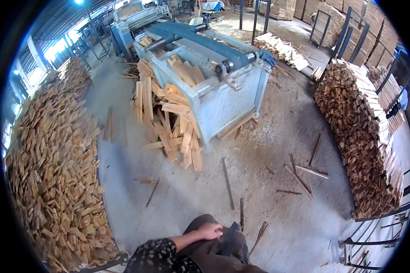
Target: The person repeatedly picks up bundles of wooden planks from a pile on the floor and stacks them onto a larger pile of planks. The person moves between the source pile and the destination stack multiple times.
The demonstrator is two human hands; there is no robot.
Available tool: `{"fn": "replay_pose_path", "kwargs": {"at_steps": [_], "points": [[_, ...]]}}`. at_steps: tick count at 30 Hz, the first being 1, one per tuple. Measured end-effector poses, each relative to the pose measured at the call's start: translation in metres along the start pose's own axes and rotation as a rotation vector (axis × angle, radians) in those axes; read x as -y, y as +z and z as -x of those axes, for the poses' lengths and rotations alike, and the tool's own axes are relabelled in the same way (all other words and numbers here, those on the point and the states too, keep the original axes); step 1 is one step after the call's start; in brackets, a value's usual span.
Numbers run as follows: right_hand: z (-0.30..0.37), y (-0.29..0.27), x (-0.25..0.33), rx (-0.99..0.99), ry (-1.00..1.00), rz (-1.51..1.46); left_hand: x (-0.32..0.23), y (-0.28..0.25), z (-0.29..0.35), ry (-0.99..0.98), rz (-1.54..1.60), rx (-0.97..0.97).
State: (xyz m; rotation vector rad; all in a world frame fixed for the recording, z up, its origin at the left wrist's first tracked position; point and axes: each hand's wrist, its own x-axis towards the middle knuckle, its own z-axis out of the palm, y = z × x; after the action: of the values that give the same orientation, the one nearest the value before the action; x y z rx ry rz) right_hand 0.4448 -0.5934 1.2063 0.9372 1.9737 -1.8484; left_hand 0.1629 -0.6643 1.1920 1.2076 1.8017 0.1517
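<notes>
Apparently, wood stacks point(54, 173) stand built while loose boards point(166, 136) lie unstacked around the belt conveyor point(182, 32); the left hand point(210, 231) rests at dark trousers point(202, 248), fingers curled, any hold unclear.

A dark, narrow object point(228, 239) of unclear kind lies slantwise against the person's brown clothing point(206, 251).

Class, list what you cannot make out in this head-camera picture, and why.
Head view:
Left hand: palm, hidden by the hand itself.
Right hand: cannot be made out; why is unclear.
Pale-blue end panel: hides whatever lies directly behind.
Left woodpile: inner pieces, covered by outer ones.
</notes>
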Motion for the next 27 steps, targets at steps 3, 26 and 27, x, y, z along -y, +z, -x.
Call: {"fn": "replay_pose_path", "kwargs": {"at_steps": [3,26,27], "points": [[-0.028,-0.033,0.023,0.151,-0.041,0.059,0.002,-0.007,0.006,-0.056,0.151,0.032],[-0.422,-0.059,0.459,-0.117,-0.167,0.335,0.374,-0.442,-0.018,-0.254,0.319,-0.439],[-0.443,-0.056,0.475,-0.098,-0.189,0.341,0.377,-0.457,-0.029,-0.239,0.37,-0.45]]}}
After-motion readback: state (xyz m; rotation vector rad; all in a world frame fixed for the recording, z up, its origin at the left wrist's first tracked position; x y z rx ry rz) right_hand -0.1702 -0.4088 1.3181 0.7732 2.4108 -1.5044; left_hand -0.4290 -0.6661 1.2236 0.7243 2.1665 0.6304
